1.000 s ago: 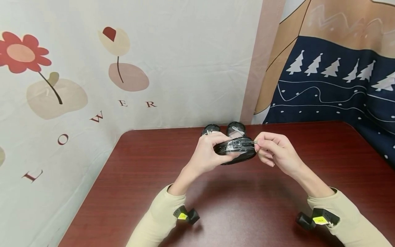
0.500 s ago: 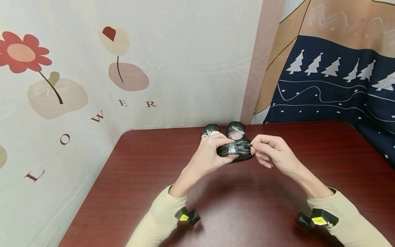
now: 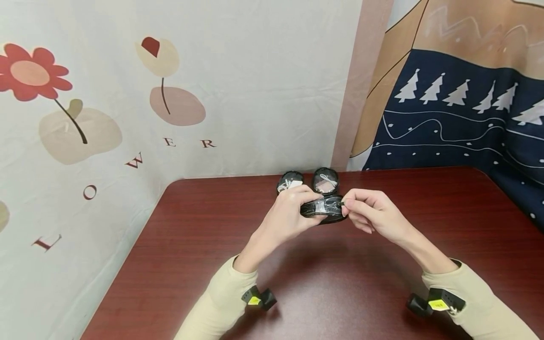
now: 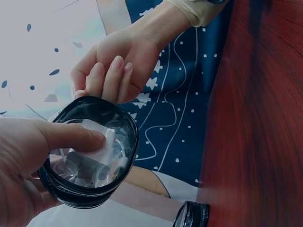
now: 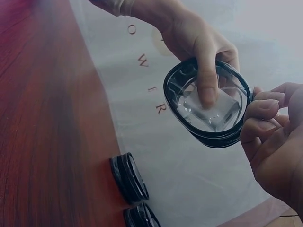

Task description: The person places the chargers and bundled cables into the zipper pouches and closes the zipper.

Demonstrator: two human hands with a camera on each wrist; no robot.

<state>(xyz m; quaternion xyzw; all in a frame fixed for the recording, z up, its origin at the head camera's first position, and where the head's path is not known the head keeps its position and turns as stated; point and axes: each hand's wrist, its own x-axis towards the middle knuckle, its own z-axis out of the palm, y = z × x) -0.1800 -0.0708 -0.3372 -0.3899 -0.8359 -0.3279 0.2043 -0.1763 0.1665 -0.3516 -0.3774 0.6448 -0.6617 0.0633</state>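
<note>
A small clear pouch with black trim [image 3: 320, 207] is held up over the table, its zipper side facing the head camera. My left hand [image 3: 285, 212] grips it from the left, with the thumb pressed on the clear face in the left wrist view. Through that face show a white block-shaped item [image 5: 208, 106] and a pale cable [image 5: 238, 92]. At the pouch's right end, my right hand [image 3: 376, 211] pinches the zipper pull [image 3: 342, 203] between thumb and forefinger; its other fingers are loosely curled. In the right wrist view the fingertips cover the pull.
Two similar round black-trimmed pouches stand at the table's back edge, the left pouch [image 3: 290, 181] and the right pouch [image 3: 326, 181], each with pale items inside. Behind the reddish-brown table [image 3: 204, 236] hang a pale flowered cloth [image 3: 263, 94] and a navy cloth with white trees [image 3: 450, 123].
My right hand has moved a little left and toward me with the zipper pull. The held pouch has turned slightly, and its right end has shifted left. The two back pouches have stayed put.
</note>
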